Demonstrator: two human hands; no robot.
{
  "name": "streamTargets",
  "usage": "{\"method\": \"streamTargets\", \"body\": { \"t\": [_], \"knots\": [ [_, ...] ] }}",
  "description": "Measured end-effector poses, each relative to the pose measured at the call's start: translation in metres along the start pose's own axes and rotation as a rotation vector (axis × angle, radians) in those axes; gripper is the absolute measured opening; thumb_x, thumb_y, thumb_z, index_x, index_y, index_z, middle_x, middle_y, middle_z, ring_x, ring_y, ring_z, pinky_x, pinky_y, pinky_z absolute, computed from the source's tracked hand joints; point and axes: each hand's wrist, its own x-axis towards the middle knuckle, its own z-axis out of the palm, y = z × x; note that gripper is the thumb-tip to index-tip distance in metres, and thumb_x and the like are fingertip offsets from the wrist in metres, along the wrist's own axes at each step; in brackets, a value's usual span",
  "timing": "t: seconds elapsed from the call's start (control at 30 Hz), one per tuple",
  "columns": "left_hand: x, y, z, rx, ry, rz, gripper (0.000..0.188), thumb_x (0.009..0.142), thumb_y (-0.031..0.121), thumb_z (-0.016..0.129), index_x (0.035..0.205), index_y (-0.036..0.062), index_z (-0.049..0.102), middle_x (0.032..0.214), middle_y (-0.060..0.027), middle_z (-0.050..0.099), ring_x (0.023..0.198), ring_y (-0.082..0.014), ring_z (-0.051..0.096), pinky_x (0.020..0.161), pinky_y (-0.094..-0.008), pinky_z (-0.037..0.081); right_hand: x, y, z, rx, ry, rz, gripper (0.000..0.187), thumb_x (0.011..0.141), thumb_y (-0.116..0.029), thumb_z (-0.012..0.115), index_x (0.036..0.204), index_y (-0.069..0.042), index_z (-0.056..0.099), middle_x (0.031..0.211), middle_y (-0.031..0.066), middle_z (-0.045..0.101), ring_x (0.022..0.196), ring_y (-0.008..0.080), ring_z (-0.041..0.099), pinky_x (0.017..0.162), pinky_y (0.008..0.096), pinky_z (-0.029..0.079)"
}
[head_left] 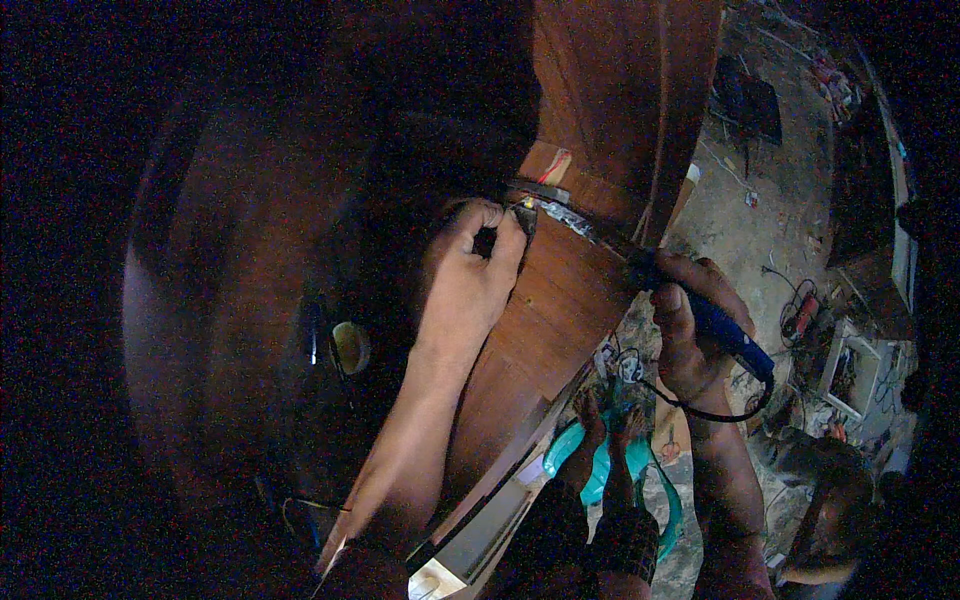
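My right hand (700, 335) is wrapped round the blue handle of a soldering iron (738, 348), whose black cable loops down from the handle's end. The iron's thin shaft points left toward the fingertips of my left hand (470, 275). Thumb and fingers of that hand are pinched together at the edge of a brown wooden board (565, 305). A small dark piece (524, 218) shows at those fingertips, with a bright yellowish spot beside it. What exactly the piece is, I cannot make out. A pale strip with a red mark (552, 165) lies just beyond the iron's tip.
Left of the board it is very dark, with a round yellowish object (349, 348) there. Below right are my legs and a turquoise plastic item (600, 470). On the concrete floor (740, 215) lie cables, a red-bodied tool (800, 315) and a pale square frame (855, 370).
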Motion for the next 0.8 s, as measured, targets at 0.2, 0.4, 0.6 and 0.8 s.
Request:
{"method": "streamTargets", "body": {
  "t": [0.2, 0.4, 0.6, 0.8],
  "knots": [
    [-0.0003, -0.0020, 0.0004, -0.080, -0.015, 0.078, 0.013, 0.089, 0.014, 0.068, 0.085, 0.0019, 0.065, 0.087, -0.0035, 0.068, 0.083, -0.0100, 0.059, 0.077, -0.0258, 0.048, -0.0031, -0.0014, 0.0008, 0.085, -0.002, 0.080, 0.021, 0.088, -0.020, 0.068, 0.104, -0.006, 0.071, 0.086, 0.0116, 0.069, 0.080, 0.0243, 0.067, 0.074, 0.0339, 0.052],
    [-0.0016, -0.0030, 0.0003, -0.114, -0.027, 0.028, 0.012, 0.089, 0.013, 0.067, 0.086, 0.0016, 0.065, 0.087, -0.0034, 0.068, 0.083, -0.0102, 0.059, 0.078, -0.0256, 0.047, -0.0064, 0.0009, -0.0010, -0.007, -0.018, 0.074, 0.023, 0.089, -0.024, 0.067, 0.104, -0.007, 0.072, 0.090, 0.0125, 0.070, 0.078, 0.0251, 0.066, 0.073, 0.0347, 0.051],
    [0.0003, -0.0053, 0.0020, -0.126, -0.030, 0.076, 0.011, 0.089, 0.011, 0.067, 0.085, 0.0016, 0.065, 0.087, -0.0034, 0.068, 0.085, -0.0104, 0.059, 0.081, -0.0255, 0.047, -0.0067, 0.0026, -0.0008, 0.048, 0.001, 0.052, 0.023, 0.088, -0.023, 0.067, 0.103, -0.006, 0.072, 0.092, 0.0126, 0.071, 0.079, 0.0253, 0.065, 0.073, 0.0349, 0.050],
    [-0.0008, -0.0020, 0.0010, -0.129, -0.018, 0.036, 0.008, 0.088, 0.010, 0.068, 0.085, 0.0023, 0.066, 0.087, -0.0034, 0.068, 0.084, -0.0102, 0.060, 0.080, -0.0266, 0.048, -0.0063, 0.0041, -0.0019, 0.060, 0.002, 0.051, 0.021, 0.088, -0.020, 0.066, 0.102, -0.006, 0.071, 0.091, 0.0125, 0.071, 0.078, 0.0253, 0.065, 0.072, 0.0350, 0.050]
  ]
}}
